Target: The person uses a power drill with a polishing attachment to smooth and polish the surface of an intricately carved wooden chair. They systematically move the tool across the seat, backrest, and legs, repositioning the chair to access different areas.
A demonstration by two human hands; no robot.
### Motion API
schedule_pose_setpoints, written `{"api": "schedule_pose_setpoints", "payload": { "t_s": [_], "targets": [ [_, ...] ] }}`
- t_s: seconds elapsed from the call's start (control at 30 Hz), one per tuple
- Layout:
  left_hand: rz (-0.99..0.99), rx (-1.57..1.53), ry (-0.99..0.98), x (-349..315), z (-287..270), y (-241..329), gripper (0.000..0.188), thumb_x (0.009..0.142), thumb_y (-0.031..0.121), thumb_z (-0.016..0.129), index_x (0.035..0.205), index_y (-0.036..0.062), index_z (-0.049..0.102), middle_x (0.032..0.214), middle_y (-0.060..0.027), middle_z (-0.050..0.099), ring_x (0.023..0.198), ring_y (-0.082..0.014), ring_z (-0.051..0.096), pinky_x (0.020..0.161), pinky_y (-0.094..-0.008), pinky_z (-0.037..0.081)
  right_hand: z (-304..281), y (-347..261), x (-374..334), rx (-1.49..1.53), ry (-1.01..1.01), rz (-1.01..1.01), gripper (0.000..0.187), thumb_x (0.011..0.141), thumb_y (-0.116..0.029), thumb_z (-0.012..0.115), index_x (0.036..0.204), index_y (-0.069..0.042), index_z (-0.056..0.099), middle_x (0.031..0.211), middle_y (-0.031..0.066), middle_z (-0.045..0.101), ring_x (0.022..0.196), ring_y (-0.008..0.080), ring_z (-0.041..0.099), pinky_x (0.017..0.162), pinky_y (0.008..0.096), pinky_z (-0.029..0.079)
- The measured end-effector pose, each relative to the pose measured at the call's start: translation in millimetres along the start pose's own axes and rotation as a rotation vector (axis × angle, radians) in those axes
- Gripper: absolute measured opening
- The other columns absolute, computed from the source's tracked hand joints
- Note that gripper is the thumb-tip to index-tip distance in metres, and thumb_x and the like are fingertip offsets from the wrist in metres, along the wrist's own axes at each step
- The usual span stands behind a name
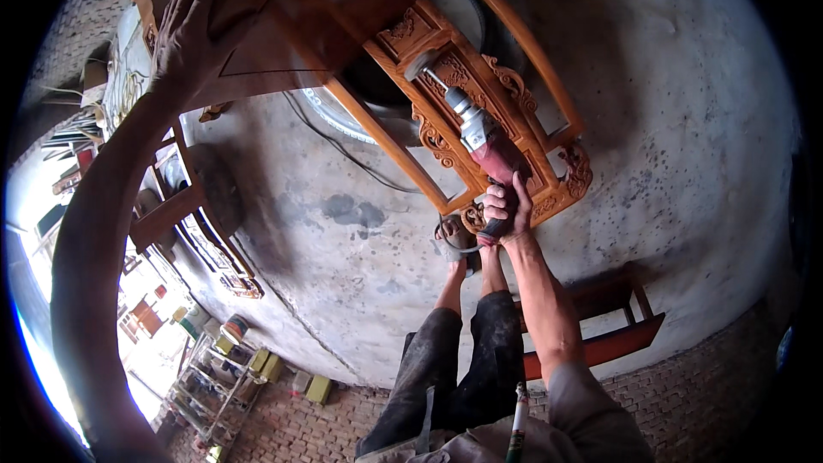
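Looking down past a person's own arms and dark-trousered legs (435, 369): the right grip (514, 206) is wrapped round the dark handle of a red-and-silver power drill (490, 147), which points up and left. Its thin shaft ends in a round grey disc (422, 63) over the carved wooden chair back (484, 77), near the upper middle of the view; whether the disc touches the wood is unclear. The drill body covers part of the carved panel.

The left grip (184, 39) lies against a broad smooth brown panel (279, 77) at the upper left — I cannot tell how tightly its fingers close. That panel blocks the upper end of the chair back.

Beneath the chair back, a pale ribbed ring (330, 115) shows on the grey floor (343, 266). A dark cable (347, 154) curves nearby, while a grey cord (460, 249) loops below the drill, across a foot (450, 240).

Farther left stands another wooden piece (176, 210); at lower right, a low reddish-brown bench (621, 347) sits beyond the right forearm. At lower left, a cluttered rack (214, 394) stands beside yellow containers (318, 389) on brick paving (343, 429).
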State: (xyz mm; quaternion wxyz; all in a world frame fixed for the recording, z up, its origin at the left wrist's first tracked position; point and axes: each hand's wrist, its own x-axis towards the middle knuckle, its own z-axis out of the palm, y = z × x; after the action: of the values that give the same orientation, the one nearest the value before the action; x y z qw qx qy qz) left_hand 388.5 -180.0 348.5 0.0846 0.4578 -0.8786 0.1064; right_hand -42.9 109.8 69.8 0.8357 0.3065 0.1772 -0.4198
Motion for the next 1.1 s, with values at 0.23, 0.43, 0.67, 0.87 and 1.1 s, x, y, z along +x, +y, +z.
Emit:
{"api": "schedule_pose_setpoints", "payload": {
  "t_s": [0.23, 0.43, 0.67, 0.87, 1.1],
  "targets": [
    [0.079, -0.075, 0.056, -2.7, -4.1, -7.5, 0.073, 0.087, 0.023, 0.076, 0.149, 0.0066, 0.042, 0.148, -0.0154, 0.048, 0.135, -0.0352, 0.048, 0.111, -0.0447, 0.041, 2.8, 15.4, -11.9, -0.148, 0.085, -0.025, 0.048, 0.099, -0.049, 0.058, 0.089, -0.002, 0.055, 0.077, 0.0039, 0.054, 0.061, 0.0108, 0.051, 0.043, 0.0197, 0.042],
    [0.016, -0.046, 0.037, -7.5, 1.2, -12.8, 0.073, 0.087, 0.024, 0.076, 0.15, 0.0081, 0.042, 0.148, -0.0156, 0.048, 0.135, -0.0347, 0.048, 0.111, -0.0438, 0.041, -10.5, 13.7, -11.2, 0.021, -0.018, -0.135, 0.048, 0.1, -0.048, 0.058, 0.094, 0.0, 0.055, 0.079, 0.0049, 0.054, 0.065, 0.0121, 0.051, 0.043, 0.0214, 0.044],
    [-0.096, -0.028, -0.042, -14.4, 2.4, -20.4, 0.074, 0.087, 0.026, 0.076, 0.15, 0.0098, 0.042, 0.148, -0.0158, 0.049, 0.135, -0.0342, 0.048, 0.112, -0.0428, 0.041, -22.3, 3.4, -28.6, -0.115, 0.034, -0.061, 0.051, 0.099, -0.05, 0.057, 0.092, 0.001, 0.053, 0.079, 0.0043, 0.053, 0.065, 0.0121, 0.051, 0.044, 0.0213, 0.043],
    [-0.132, -0.009, -0.029, -7.3, -5.7, -2.0, 0.094, 0.073, 0.039, 0.083, 0.152, 0.0108, 0.039, 0.151, -0.019, 0.043, 0.134, -0.04, 0.046, 0.12, -0.0586, 0.02, -21.2, 15.9, -19.5, -0.092, 0.038, -0.105, 0.048, 0.099, -0.048, 0.058, 0.091, -0.001, 0.052, 0.078, 0.0033, 0.052, 0.064, 0.0119, 0.049, 0.044, 0.0215, 0.042],
    [-0.169, 0.153, -0.114, 3.6, -23.6, 25.1, 0.094, 0.074, 0.039, 0.082, 0.152, 0.0103, 0.039, 0.151, -0.017, 0.044, 0.136, -0.0391, 0.044, 0.121, -0.0584, 0.015, -20.7, 22.8, -22.4, 0.036, -0.03, -0.211, 0.046, 0.099, -0.047, 0.059, 0.091, -0.002, 0.053, 0.077, 0.0026, 0.052, 0.062, 0.0114, 0.049, 0.043, 0.021, 0.042]
  ]
}}
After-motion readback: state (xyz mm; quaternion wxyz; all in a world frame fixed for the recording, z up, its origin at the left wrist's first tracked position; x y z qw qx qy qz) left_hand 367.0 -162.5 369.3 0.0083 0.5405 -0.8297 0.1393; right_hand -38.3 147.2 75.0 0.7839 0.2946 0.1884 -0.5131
